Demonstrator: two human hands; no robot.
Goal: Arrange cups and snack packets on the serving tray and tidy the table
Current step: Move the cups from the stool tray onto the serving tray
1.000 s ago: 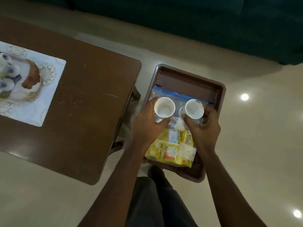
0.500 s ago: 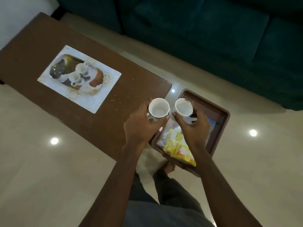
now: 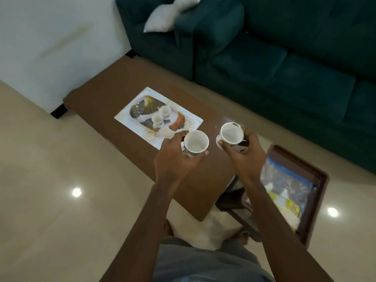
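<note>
Head view, looking down over the brown coffee table (image 3: 114, 92). All places below are given relative to that table.

Left hand (image 3: 175, 157): closed round a white cup (image 3: 196, 143), fingers wrapped on its side, mouth up, empty inside. It is above the table's near long edge, just beside the printed placemat (image 3: 142, 127). Contact between cup base and tabletop: cannot tell.

Right hand (image 3: 243, 154): closed round a second white cup (image 3: 231, 134), mouth up, tilted slightly, empty inside. It is over the table's right end, near the far corner. The two cups are near each other, not touching.

Placemat lies flat on the middle of the tabletop, skewed to the table's edges; its near corner is hidden behind the left hand. Bare wood shows all round it, with the widest open stretch toward the table's left end.

Serving tray (image 3: 320, 180): dark brown, raised rim, off the table's right end and lower than the tabletop. What it rests on is not visible. Inside it lie a clear zip bag (image 3: 284, 180) with a blue strip and yellow snack packets (image 3: 290, 207), blurred.

Green sofa (image 3: 284, 58) runs along the table's far long side, with a narrow strip of floor (image 3: 50, 159) between. Open tiled floor lies on the near side.
</note>
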